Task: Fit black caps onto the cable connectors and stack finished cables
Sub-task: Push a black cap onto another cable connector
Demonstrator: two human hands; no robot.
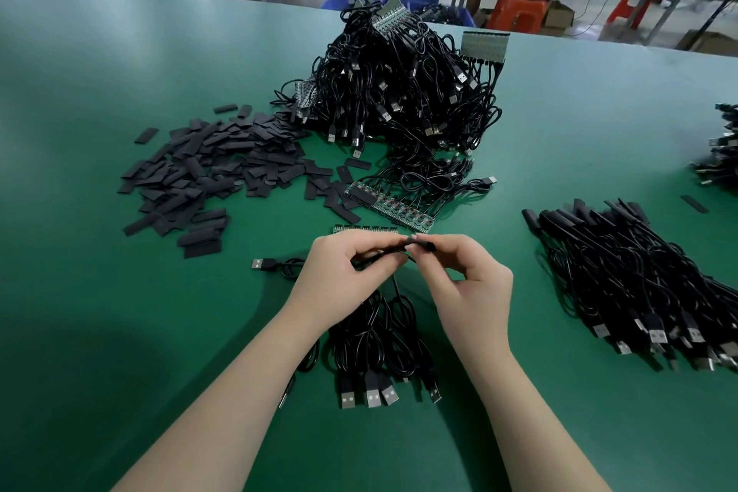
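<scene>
Sliding the black cap along the cable looks like the step, just in front of the small cable bundle on the desk. Left hand fingers pinch the cable; right hand fingers pinch the cap. Best keep both aligned and push squarely.

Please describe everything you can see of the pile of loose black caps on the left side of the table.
The pile of black caps lies on the green table, left of the big heap of cables. The caps are flat, matte black, short rectangular sleeves, perhaps rubber or plastic. They lie loose and overlapping at many angles, thick in the middle, with single ones scattered at the edges. Some on the right reach a green strip of circuit boards. Neither hand touches the pile.
</scene>
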